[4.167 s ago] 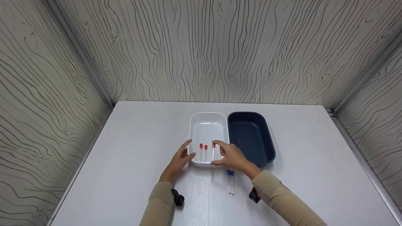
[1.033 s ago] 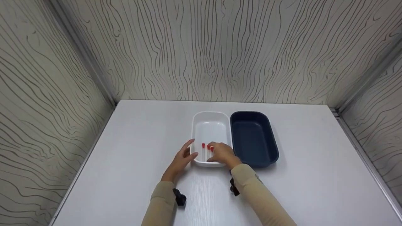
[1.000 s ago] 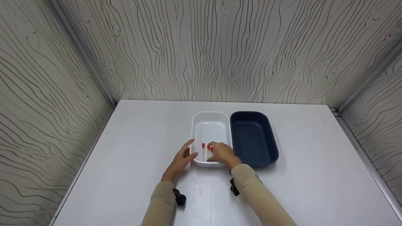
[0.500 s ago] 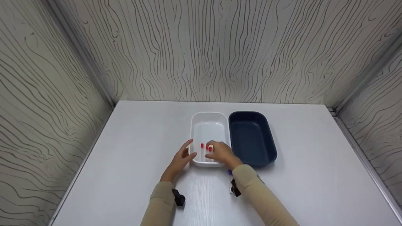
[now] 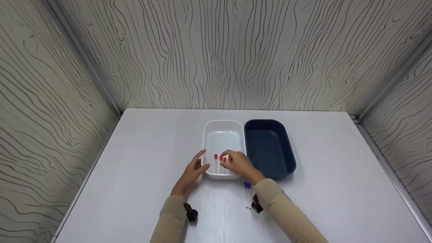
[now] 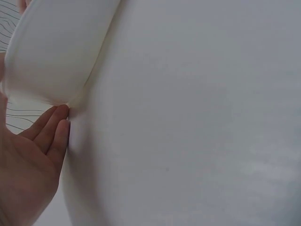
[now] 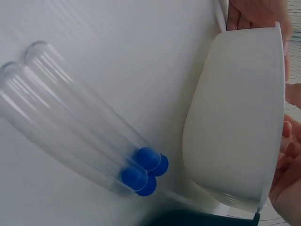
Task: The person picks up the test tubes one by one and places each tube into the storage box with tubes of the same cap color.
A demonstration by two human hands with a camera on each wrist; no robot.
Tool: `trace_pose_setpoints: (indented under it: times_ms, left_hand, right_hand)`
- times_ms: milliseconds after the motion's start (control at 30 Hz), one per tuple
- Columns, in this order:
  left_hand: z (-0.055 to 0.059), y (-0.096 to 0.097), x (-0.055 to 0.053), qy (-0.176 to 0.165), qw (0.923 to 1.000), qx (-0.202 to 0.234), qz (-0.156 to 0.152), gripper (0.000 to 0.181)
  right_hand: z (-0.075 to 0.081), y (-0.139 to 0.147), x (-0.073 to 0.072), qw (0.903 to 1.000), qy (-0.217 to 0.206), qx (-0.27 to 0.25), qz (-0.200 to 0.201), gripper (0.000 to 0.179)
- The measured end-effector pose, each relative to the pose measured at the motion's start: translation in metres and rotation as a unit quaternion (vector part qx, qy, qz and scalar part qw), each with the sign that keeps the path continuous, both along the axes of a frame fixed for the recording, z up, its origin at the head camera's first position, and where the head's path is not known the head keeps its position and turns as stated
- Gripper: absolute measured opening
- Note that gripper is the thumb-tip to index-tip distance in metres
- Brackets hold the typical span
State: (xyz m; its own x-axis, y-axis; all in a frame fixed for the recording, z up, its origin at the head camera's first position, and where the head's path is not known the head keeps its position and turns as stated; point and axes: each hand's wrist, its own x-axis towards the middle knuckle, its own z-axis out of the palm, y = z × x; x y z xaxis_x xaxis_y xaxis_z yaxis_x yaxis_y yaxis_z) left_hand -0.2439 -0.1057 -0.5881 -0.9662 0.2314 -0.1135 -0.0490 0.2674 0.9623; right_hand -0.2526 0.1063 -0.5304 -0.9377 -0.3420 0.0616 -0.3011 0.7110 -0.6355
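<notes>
Three red-capped test tubes (image 5: 216, 163) lie side by side in the front part of the white tray (image 5: 224, 126). My right hand (image 5: 240, 164) is over the tray's front right side, its index fingertip by the red caps and its thumb lower, with a gap between the two; in the right wrist view its loosely bent fingers (image 7: 287, 141) show past the rim. My left hand (image 5: 191, 172) is at the tray's left front side, thumb over the rim. In the left wrist view its straight fingers (image 6: 59, 134) touch the tray's outer wall low down.
Two test tubes with blue caps (image 7: 141, 174) lie on the white table (image 5: 152, 152) in front of the trays, close to my right wrist. A dark blue tray (image 5: 268, 148) stands right beside the white one. Patterned walls (image 5: 216, 67) enclose the table.
Earlier, my right hand held a red-capped tube at the tray's front right; that tube now lies with the other two. Since then its thumb has come up closer to the index finger. My left hand stays put.
</notes>
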Motion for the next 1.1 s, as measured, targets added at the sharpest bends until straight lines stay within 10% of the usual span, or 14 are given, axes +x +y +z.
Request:
trace_pose_setpoints:
  times_ms: [400, 633, 833, 1100]
  left_hand:
    - [0.000, 0.001, 0.000, -0.003, 1.0000, 0.006, -0.001, 0.062]
    - [0.029, -0.001, 0.014, 0.004, 0.9997, 0.012, -0.019, 0.066]
    - [0.004, 0.001, 0.002, 0.007, 1.0000, 0.002, 0.000, 0.062]
    - [0.002, 0.000, 0.003, 0.002, 1.0000, 0.007, -0.002, 0.063]
  right_hand:
    - [0.000, 0.012, 0.014, 0.9967, 0.004, -0.078, -0.021, 0.027]
    - [0.003, 0.020, 0.023, 0.9915, 0.031, -0.120, -0.041, 0.022]
    - [0.003, 0.032, 0.031, 0.9874, 0.046, -0.137, -0.065, 0.018]
    - [-0.001, 0.051, 0.039, 0.9816, 0.070, -0.154, -0.088, 0.017]
